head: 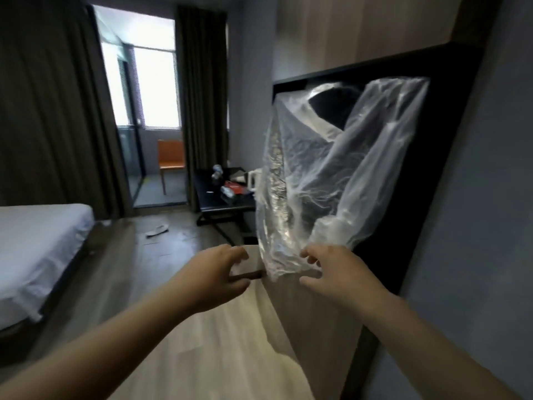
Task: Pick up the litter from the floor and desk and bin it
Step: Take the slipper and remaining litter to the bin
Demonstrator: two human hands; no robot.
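A large clear plastic bag (326,174) billows up in front of me, its open end down at my hands. My right hand (326,269) pinches the bag's lower edge between fingers and thumb. To the left, my left hand (222,272) curls its fingers and thumb round a thin film that stretches from the bag's mouth. Farther back stands a dark desk (213,204) with litter: a crumpled bottle (217,171), a red packet (235,188) and other scraps. A flat white piece of litter (157,230) lies on the wooden floor (184,327).
A bed with a white sheet (37,246) fills the left side. A dark wall panel (432,140) runs along the right, close to the bag. A white kettle (253,180) stands on the desk. An orange chair (171,160) stands by the glass door, between brown curtains.
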